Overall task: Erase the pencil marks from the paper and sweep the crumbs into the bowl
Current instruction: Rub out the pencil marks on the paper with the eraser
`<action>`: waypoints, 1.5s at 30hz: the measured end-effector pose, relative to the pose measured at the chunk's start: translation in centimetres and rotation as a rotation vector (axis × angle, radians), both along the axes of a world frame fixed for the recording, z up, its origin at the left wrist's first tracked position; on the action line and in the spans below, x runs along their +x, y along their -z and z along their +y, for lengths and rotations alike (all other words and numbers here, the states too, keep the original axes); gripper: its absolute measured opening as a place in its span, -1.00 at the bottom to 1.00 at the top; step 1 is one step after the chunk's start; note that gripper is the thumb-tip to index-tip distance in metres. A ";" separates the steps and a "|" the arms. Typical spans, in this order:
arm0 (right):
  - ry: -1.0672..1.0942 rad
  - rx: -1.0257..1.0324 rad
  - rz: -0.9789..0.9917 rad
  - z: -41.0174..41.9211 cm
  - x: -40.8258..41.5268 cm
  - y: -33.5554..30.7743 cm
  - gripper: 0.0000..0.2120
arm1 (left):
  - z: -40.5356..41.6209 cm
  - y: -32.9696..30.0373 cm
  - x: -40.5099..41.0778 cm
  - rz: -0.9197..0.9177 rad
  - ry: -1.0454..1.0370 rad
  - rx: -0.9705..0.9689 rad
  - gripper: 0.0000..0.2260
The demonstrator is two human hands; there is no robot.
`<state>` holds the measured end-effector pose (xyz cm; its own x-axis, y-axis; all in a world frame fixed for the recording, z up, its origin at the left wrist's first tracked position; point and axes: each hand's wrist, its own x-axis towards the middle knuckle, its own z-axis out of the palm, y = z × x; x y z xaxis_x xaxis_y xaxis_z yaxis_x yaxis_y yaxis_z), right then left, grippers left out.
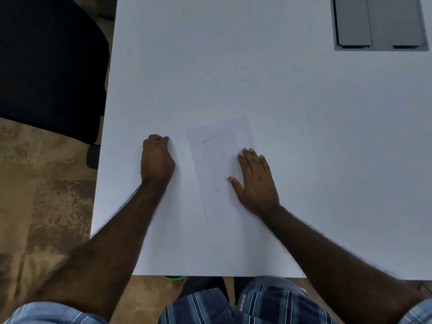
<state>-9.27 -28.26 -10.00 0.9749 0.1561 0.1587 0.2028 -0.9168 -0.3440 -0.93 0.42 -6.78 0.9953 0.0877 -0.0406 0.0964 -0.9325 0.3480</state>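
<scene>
A white sheet of paper (218,164) lies tilted on the white table (233,73), with faint grey pencil strokes (219,139) across its upper half. My right hand (256,181) rests flat on the paper's right edge, fingers spread and holding nothing. My left hand (157,157) is on the bare table just left of the paper, apart from it, curled into a fist. A small pale glint shows between its fingers, and what is inside the fist is hidden. I see no bowl for certain.
A black chair (46,66) stands off the table's left edge. A grey recessed panel (378,22) sits in the table at the far right. A bit of something green (174,277) peeks out under the table's near edge, above my lap.
</scene>
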 end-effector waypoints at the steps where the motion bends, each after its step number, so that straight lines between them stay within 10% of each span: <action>1: -0.005 0.007 0.002 -0.2 0.1 0.2 -0.36 | -0.2 -0.1 0.0 -0.009 -0.019 -0.012 -0.67; 10: -0.102 0.075 0.012 -2.2 1.8 0.8 -0.45 | -2.4 0.0 -2.0 -0.161 -0.027 -0.141 -0.72; 18: -0.095 0.204 0.039 -1.2 2.2 -1.5 -0.53 | -6.5 -1.8 -4.4 -0.033 -0.354 -0.672 -0.63; 25: 0.045 0.547 0.455 2.5 2.4 -5.6 -0.67 | -7.7 -3.3 -5.3 0.169 -0.539 -1.149 -0.65; 36: 0.337 1.218 0.837 4.9 4.2 -5.5 -0.70 | -7.3 -3.2 -4.5 0.192 -0.263 -1.067 -0.69; 45: 0.298 0.865 0.620 3.5 4.9 -4.5 -0.78 | -5.4 -0.2 -2.7 -0.010 0.030 -0.625 -0.68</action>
